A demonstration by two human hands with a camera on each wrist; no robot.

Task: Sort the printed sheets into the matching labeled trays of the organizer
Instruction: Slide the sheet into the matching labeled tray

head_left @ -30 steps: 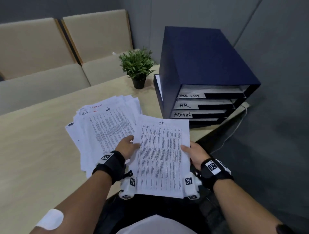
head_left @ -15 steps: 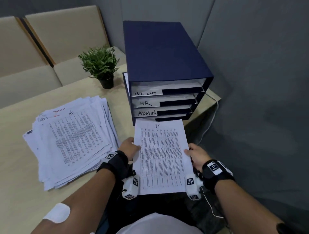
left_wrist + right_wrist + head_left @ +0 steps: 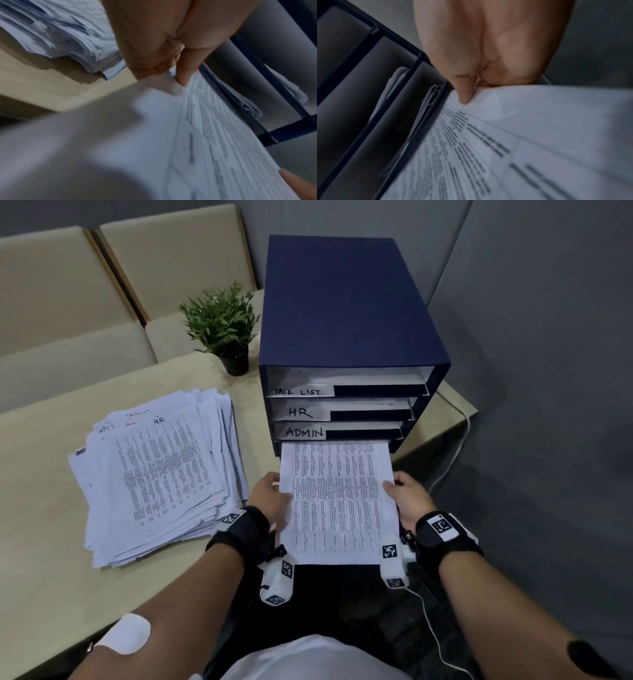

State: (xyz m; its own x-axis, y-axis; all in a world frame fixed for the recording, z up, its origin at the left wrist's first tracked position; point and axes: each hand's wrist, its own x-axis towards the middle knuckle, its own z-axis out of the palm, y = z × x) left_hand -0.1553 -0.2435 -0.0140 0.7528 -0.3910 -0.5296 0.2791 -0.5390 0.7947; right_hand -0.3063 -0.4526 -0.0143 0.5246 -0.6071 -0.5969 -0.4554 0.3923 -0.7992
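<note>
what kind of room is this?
Likely an office or meeting booth: a navy tray organizer labeled TASK LIST, HR, ADMIN, a stack of printed sheets on a wood desk, cushioned bench seats and grey panel walls.

office | labeled file organizer (image 3: 346,313) | paper stack (image 3: 161,470) on desk (image 3: 41,542) | grey partition wall (image 3: 548,337)

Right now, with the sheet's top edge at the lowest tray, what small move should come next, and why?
Probably push the sheet further forward into the bottom tray under ADMIN. Its leading edge is only just inside, most still hangs out, and the left hand and right hand pinch its sides.
</note>
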